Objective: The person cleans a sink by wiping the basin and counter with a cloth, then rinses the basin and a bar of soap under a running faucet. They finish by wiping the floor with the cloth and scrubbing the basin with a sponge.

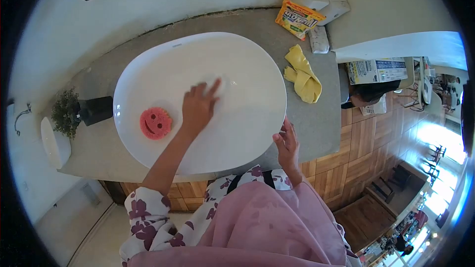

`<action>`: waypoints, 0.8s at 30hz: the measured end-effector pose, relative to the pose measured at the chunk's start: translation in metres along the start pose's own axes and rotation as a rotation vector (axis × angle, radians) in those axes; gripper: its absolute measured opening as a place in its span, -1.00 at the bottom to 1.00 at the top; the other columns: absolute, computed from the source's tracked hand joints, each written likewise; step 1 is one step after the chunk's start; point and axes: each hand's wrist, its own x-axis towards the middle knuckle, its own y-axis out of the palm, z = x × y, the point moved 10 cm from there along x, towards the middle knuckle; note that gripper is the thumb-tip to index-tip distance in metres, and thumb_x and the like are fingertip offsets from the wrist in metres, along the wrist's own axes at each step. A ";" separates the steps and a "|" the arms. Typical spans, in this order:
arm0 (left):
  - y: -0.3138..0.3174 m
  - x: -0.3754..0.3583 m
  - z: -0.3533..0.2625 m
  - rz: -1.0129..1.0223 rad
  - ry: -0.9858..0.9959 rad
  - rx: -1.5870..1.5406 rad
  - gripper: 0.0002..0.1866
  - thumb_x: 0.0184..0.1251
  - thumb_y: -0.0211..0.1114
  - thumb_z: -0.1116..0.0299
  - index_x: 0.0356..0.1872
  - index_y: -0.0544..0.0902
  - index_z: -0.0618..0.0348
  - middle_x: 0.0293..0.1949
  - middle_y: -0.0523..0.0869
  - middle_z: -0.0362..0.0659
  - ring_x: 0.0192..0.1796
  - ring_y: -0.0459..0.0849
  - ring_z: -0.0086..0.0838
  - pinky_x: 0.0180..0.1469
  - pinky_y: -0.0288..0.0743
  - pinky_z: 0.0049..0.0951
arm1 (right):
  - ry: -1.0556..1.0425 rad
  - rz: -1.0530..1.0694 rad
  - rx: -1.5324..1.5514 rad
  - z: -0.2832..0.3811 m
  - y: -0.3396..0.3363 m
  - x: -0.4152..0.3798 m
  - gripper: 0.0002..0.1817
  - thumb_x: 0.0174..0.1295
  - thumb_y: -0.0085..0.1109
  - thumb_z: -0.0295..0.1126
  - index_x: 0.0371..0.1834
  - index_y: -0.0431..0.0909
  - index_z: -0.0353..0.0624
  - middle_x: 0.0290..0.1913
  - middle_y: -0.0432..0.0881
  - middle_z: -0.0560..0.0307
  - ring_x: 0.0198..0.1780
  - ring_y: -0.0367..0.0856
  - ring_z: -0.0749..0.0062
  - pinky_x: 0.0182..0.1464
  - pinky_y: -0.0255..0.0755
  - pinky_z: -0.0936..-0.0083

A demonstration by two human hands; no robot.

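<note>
reaching into the white sink (247,136) with an open left grip (199,109), just right of the pink smiley sponge (156,123) lying inside. holding an open right grip (288,144) at the sink's right edge, near the yellow cloth (306,78) on the grey desk (319,123).

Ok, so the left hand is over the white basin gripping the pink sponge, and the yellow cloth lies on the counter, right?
Gripping is wrong: the head view shows the pink sponge lying in the white basin, apart from the left hand, which is over the basin. The yellow cloth does lie on the counter.
</note>
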 end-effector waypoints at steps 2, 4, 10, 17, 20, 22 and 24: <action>-0.008 0.016 0.026 -0.012 -0.252 -0.060 -0.44 0.28 0.23 0.19 0.34 0.43 -0.15 -0.07 0.58 -0.03 -0.05 0.56 -0.23 -0.12 0.45 -0.18 | -0.007 0.000 0.019 0.002 -0.002 -0.001 -0.37 0.34 0.13 -0.28 0.44 0.20 -0.20 0.20 0.45 -0.06 0.09 0.55 0.28 0.04 0.52 0.40; 0.004 0.010 -0.001 0.055 -0.167 -0.063 -0.45 0.29 0.22 0.19 0.34 0.43 -0.15 -0.06 0.58 -0.03 -0.04 0.56 -0.23 -0.11 0.45 -0.17 | 0.003 0.020 -0.058 0.002 -0.001 0.000 -0.38 0.38 0.10 -0.26 0.45 0.19 -0.23 0.15 0.44 0.05 0.08 0.50 0.42 0.05 0.46 0.48; 0.019 0.015 -0.009 0.010 0.030 -0.073 -0.43 0.28 0.23 0.19 0.36 0.41 -0.15 -0.06 0.57 -0.02 -0.05 0.55 -0.21 -0.10 0.44 -0.17 | 0.019 0.007 0.008 0.002 0.001 -0.001 -0.38 0.38 0.10 -0.29 0.45 0.19 -0.22 0.17 0.43 0.04 0.06 0.51 0.41 0.05 0.46 0.48; 0.012 0.033 -0.040 -0.238 -0.077 -0.241 -0.44 0.28 0.27 0.19 0.33 0.45 -0.11 -0.07 0.56 0.02 -0.02 0.58 -0.14 -0.02 0.45 -0.15 | 0.006 0.022 -0.017 0.002 0.000 0.000 -0.37 0.38 0.10 -0.27 0.46 0.16 -0.22 0.17 0.42 0.04 0.05 0.51 0.41 0.04 0.46 0.48; 0.015 0.044 -0.020 -0.262 -0.043 -0.249 -0.47 0.29 0.26 0.19 0.30 0.48 -0.08 -0.07 0.59 0.05 -0.02 0.58 -0.09 -0.03 0.44 -0.15 | 0.015 0.009 0.028 0.004 0.000 -0.001 -0.36 0.38 0.11 -0.26 0.46 0.16 -0.22 0.19 0.41 0.04 0.06 0.51 0.41 0.05 0.46 0.47; -0.008 0.060 0.012 -0.383 -0.156 -0.160 -0.49 0.31 0.24 0.19 0.30 0.48 -0.04 -0.10 0.59 0.04 -0.02 0.56 -0.07 -0.07 0.42 -0.14 | 0.042 0.028 0.009 0.006 0.000 0.000 -0.36 0.38 0.11 -0.25 0.46 0.16 -0.23 0.19 0.41 0.03 0.07 0.51 0.41 0.06 0.45 0.47; -0.016 0.062 0.018 -0.414 -0.243 -0.213 -0.48 0.31 0.24 0.18 0.31 0.47 -0.04 -0.11 0.59 0.04 -0.02 0.55 -0.07 -0.07 0.42 -0.13 | 0.030 0.025 0.005 0.005 -0.001 -0.001 -0.36 0.38 0.11 -0.25 0.46 0.16 -0.23 0.18 0.41 0.03 0.07 0.50 0.41 0.06 0.45 0.47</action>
